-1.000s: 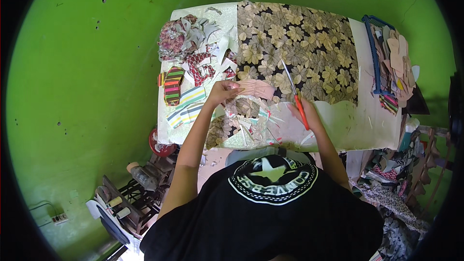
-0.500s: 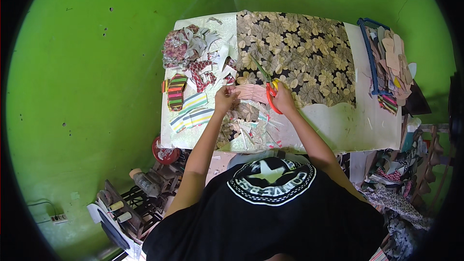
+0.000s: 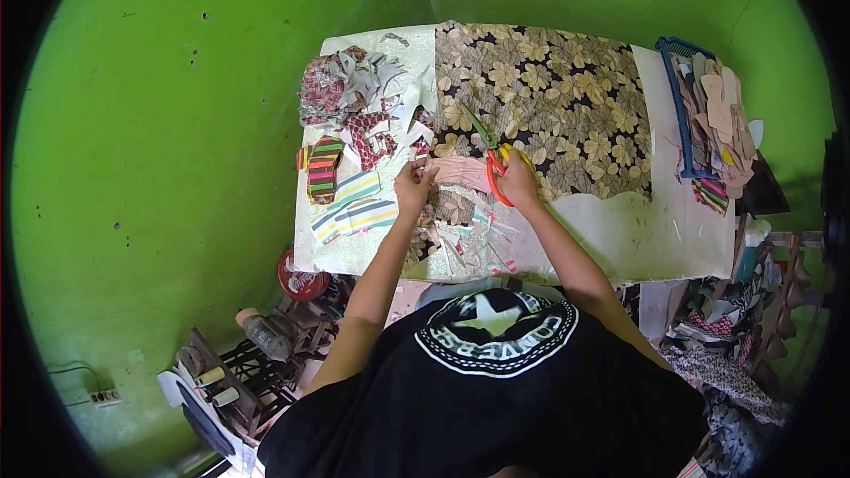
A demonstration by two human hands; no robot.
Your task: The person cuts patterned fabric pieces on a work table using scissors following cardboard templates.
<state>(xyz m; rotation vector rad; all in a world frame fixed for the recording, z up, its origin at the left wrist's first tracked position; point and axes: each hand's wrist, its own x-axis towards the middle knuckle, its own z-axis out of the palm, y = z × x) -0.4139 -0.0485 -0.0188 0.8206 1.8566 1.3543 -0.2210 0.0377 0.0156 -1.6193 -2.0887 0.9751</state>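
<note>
My right hand [image 3: 516, 179] is closed round the red and yellow handles of a pair of scissors [image 3: 481, 127], whose blades point away from me and to the left over the fabric. A curved pinkish pattern piece [image 3: 460, 172] lies along the near left edge of the dark flowered fabric [image 3: 549, 106]. My left hand [image 3: 413, 184] pinches the left end of that piece. Its right end lies by the scissor handles, partly behind them. Just below the piece are a flowered fabric offcut [image 3: 454, 206] and thin scraps.
Striped cut pieces [image 3: 356, 218], a multicoloured striped piece [image 3: 324, 170] and a bundle of scraps [image 3: 332, 87] lie on the table's left [image 3: 620, 243]. At the right edge stands a blue basket [image 3: 680, 115] of pattern pieces [image 3: 722, 111]. Sewing thread spools [image 3: 212, 377] stand lower left.
Both hands stay almost in place. The pinkish piece and the scissors keep nearly the same position; the whole view has shifted slightly.
</note>
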